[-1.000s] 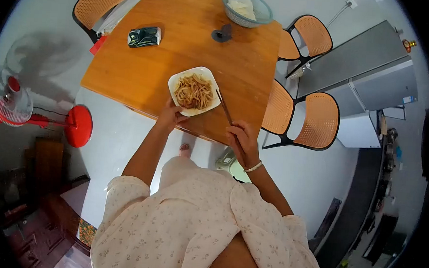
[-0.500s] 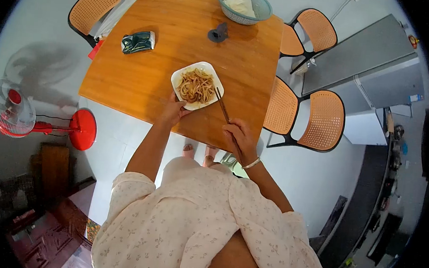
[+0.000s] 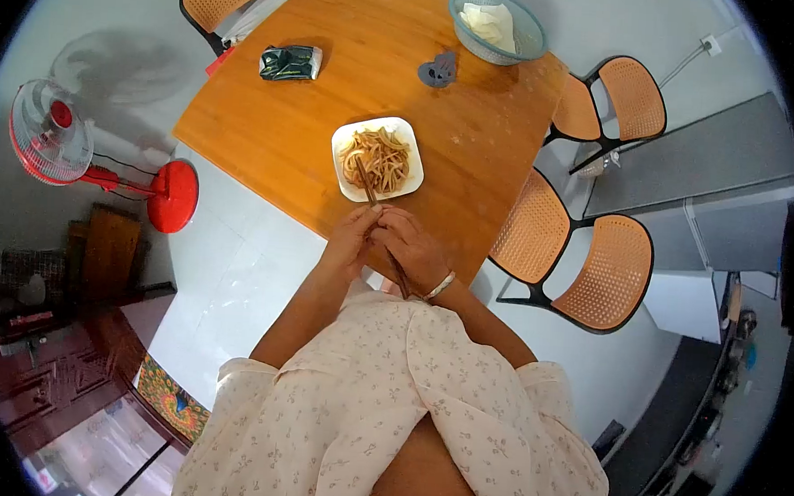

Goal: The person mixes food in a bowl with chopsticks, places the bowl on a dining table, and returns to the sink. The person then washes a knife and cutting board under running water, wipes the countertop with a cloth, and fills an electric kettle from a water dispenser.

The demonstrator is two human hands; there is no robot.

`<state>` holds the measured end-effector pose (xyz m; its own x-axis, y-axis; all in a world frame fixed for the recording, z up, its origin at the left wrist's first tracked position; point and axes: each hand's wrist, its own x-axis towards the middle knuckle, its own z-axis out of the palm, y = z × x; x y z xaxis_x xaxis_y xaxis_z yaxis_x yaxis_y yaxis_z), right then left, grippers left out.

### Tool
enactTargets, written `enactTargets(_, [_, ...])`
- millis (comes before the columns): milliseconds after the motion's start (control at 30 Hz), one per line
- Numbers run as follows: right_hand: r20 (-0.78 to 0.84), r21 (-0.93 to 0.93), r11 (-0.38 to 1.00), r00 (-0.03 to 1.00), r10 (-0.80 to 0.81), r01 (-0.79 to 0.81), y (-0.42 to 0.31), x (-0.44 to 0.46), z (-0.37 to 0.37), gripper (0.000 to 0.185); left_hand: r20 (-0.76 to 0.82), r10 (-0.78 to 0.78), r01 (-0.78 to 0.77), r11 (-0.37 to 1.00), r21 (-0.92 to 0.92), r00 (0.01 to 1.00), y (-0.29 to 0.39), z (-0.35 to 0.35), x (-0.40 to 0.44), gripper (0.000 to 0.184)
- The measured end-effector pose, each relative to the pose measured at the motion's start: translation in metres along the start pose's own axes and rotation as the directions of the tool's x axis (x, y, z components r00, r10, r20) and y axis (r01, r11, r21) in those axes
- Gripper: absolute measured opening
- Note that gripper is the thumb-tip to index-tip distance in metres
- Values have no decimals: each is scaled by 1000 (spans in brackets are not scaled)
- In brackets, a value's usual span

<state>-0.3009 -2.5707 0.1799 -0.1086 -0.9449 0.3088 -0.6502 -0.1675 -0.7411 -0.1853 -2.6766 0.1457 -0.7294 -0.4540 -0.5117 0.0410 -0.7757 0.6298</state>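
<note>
A white square plate (image 3: pixel 411 184) of noodle-like strips (image 3: pixel 382 157) in brown sauce lies near the table's front edge. My right hand (image 3: pixel 412 249), with a bracelet at the wrist, is closed around a pair of brown chopsticks (image 3: pixel 369 191). Their tips point away from me, over the left part of the food. Right beside it, my left hand (image 3: pixel 351 235) is closed too, its thumb and fingers pinching the chopsticks just below the plate. The two hands touch, so some fingers are hidden.
On the wooden table (image 3: pixel 267 151) lie a dark green packet (image 3: pixel 290 63) and a small grey item (image 3: pixel 438 69). A blue-green basket (image 3: pixel 497 54) holding pale cloth or paper stands at the far right. Chairs (image 3: pixel 535 226) line the right side; a red fan (image 3: pixel 173 196) stands left.
My left hand has let go of the plate, now resting on the table, and moved to the chopsticks. My right hand has drawn in beside it, and the chopsticks have swung leftward over the food.
</note>
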Motion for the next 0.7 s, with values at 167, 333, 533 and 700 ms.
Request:
enactTargets(167, [-10, -106, 977, 982, -188, 186, 6, -12, -8, 31, -102, 6, -10, 999, -37, 995, 4, 3, 9, 25])
enactTargets(333, [149, 527, 604, 765, 627, -598, 26, -42, -9, 29, -179, 54, -57, 998, -11, 982, -1, 9, 29, 24])
enactTargets(533, [237, 575, 444, 660, 713, -687, 46, -58, 11, 28, -235, 136, -97, 980, 172, 962, -22, 18, 43, 33])
enactTargets(700, [198, 730, 335, 653, 731, -596, 87, -37, 22, 23, -137, 452, -292, 750, 594, 882, -39, -23, 5, 36])
